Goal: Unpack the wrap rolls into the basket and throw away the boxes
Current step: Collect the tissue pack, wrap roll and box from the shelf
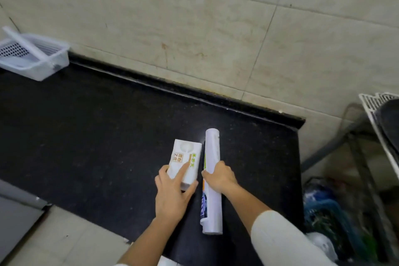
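Observation:
On the black countertop (97, 136) a short white box (186, 158) with orange and green print lies near the right end. My left hand (172, 194) grips its near end, index finger stretched along its top. Beside it on the right lies a long white wrap box (212, 179) with blue print near its front end. My right hand (219, 177) is closed over its middle. A clear plastic basket (35, 65) stands at the far left against the wall, with one white wrap roll (26, 43) leaning in it.
A tiled wall runs behind the counter. The counter ends just right of the long box; below it is a bin area with blue bags (323, 211). A white wire rack (380, 119) stands at the right edge. A grey appliance (15, 211) sits at lower left.

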A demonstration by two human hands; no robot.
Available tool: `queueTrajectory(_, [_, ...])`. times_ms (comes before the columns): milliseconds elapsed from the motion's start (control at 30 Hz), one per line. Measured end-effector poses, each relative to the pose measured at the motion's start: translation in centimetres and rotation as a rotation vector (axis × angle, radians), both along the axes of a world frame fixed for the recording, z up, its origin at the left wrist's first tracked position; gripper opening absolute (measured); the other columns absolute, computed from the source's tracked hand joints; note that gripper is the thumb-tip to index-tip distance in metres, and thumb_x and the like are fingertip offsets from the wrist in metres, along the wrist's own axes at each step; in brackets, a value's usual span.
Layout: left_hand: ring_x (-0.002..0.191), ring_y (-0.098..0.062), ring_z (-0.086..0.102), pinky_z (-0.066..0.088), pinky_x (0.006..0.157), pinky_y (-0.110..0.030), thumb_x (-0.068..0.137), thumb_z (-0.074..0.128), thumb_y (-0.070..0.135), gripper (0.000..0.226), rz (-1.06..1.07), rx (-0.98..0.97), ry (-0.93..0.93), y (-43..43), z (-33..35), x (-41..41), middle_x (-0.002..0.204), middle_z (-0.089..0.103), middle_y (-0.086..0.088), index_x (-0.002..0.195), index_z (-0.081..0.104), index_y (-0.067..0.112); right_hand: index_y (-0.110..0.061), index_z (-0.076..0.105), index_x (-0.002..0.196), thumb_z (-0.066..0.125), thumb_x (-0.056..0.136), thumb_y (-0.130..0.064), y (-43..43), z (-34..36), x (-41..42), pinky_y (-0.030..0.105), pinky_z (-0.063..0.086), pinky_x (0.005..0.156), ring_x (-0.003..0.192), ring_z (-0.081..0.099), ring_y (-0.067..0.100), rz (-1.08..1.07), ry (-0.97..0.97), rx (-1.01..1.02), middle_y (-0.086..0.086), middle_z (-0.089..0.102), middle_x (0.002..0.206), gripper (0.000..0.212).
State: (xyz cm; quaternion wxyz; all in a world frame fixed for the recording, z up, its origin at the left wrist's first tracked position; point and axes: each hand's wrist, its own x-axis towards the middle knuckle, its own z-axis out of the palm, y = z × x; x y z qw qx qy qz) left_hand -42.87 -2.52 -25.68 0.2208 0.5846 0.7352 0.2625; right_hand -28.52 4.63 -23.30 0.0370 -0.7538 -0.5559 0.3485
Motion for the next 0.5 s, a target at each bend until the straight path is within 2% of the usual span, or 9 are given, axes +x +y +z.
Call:
queueTrajectory(133, [0.123, -0.017, 0.026, 0.052, 0.081, -0.034, 0.087, 0.053, 0.060, 0.058, -0.037, -0.007, -0.003, -0.4, -0.4, -0.5, 0.139, 0.021, 0.006, 0.141, 0.032, 0.056, -0.001, 0.040, 0.131, 0.058, 0.086, -0.050, -0.1, -0.4, -0.6, 0.039, 0.047, 0.089, 0.118, 0.055, 0.034, 0.001, -0.068, 0.014, 0.017, 0.055, 0.132, 0.069])
queueTrajectory(233, [0.121, -0.021, 0.029, 0.040, 0.097, -0.033, 0.095, 0.045, 0.050, 0.045, -0.057, 0.035, -0.005, -0.1, -0.1, -0.8, 0.136, 0.028, 0.000, 0.140, 0.042, 0.050, -0.002, 0.041, 0.134, 0.057, 0.086, -0.052, -0.2, -0.3, -0.6, 0.039, 0.045, 0.092, 0.121, 0.053, 0.033, 0.005, -0.091, 0.015, 0.016, 0.051, 0.135, 0.072])
queueTrajectory(367, [0.124, -0.024, 0.029, 0.032, 0.103, -0.041, 0.098, 0.046, 0.038, 0.035, -0.033, 0.092, 0.049, 1.0, 0.8, -0.9, 0.137, 0.036, -0.004, 0.131, 0.058, 0.038, -0.004, 0.041, 0.135, 0.056, 0.085, -0.055, 0.1, 0.6, 0.2, 0.040, 0.049, 0.092, 0.117, 0.055, 0.032, -0.025, -0.018, 0.000, 0.015, 0.049, 0.134, 0.073])
queueTrajectory(500, [0.133, -0.026, 0.024, 0.027, 0.109, -0.045, 0.100, 0.044, 0.033, 0.033, -0.067, 0.136, 0.022, 3.7, 3.4, 0.7, 0.145, 0.033, -0.007, 0.128, 0.061, 0.031, -0.004, 0.040, 0.138, 0.058, 0.084, -0.054, 1.3, 3.6, 2.5, 0.042, 0.048, 0.097, 0.120, 0.054, 0.031, -0.067, 0.080, 0.109, 0.015, 0.048, 0.139, 0.076])
